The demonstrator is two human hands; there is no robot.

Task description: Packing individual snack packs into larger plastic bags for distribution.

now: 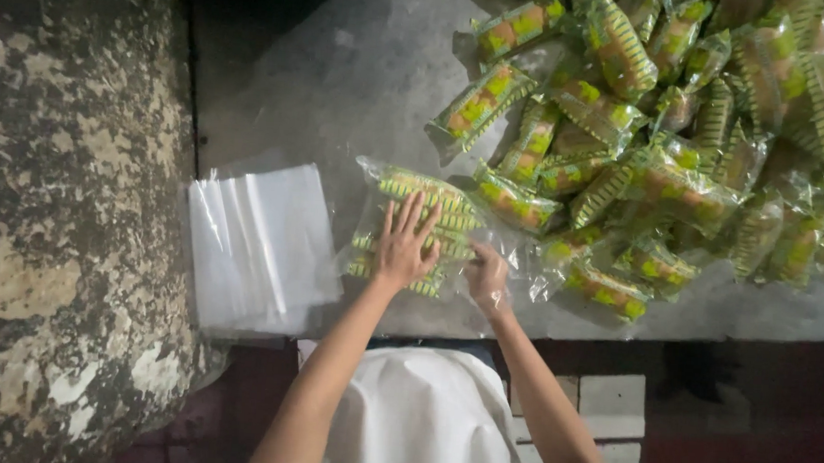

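Two hands (pixel 406 245) (pixel 487 279), one filled bag (pixel 412 232)

Only 1 view is given, from a camera worn on the person's head. It looks almost straight down from above, at about arm's reach, onto the grey worktop (pixel 345 75) and the person's own white-clad lap (pixel 424 418). Both forearms enter from the bottom edge. A mottled dark wall (pixel 61 210) fills the left side, and red floor tiles (pixel 754 405) show at lower right.
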